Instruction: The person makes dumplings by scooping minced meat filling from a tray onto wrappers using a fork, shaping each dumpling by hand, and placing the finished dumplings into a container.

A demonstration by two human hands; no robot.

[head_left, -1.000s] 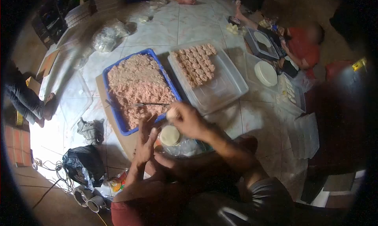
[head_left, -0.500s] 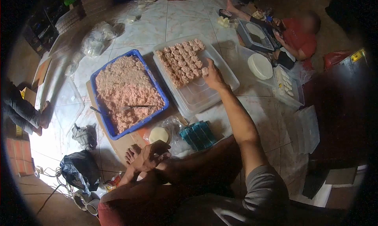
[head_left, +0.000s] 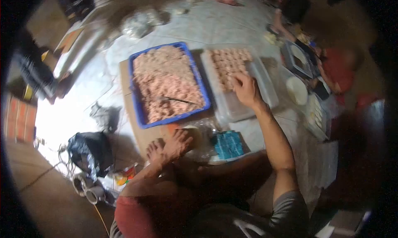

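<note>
My right hand [head_left: 248, 90] is bent over the front edge of several rows of meat dumplings [head_left: 228, 63] on a clear plastic tray [head_left: 234, 109]. Its fingers are curled together at the dumplings, and blur hides what they hold. My left hand [head_left: 179, 142] rests low in front, fingers stretched out onto a pale stack of round wrappers [head_left: 191, 135] and holding nothing visible. A bare foot [head_left: 154, 149] is just left of it. Between the hands and farther off, a blue tub [head_left: 174, 122] holds pink minced filling [head_left: 166, 78], with a dark-handled utensil [head_left: 178, 100] lying on top.
A folded teal cloth [head_left: 229, 145] lies right of the wrappers. A black plastic bag [head_left: 89, 151] and mugs [head_left: 95, 194] are at left. A person in red [head_left: 338, 68] sits at far right beside plastic boxes [head_left: 317, 113]. Clear bags [head_left: 139, 24] lie at the back.
The view has swung, shifting the scene rightward. My right hand has moved left and nearer along the dumplings, its fingers more curled. My left hand has stretched its fingers onto the wrappers.
</note>
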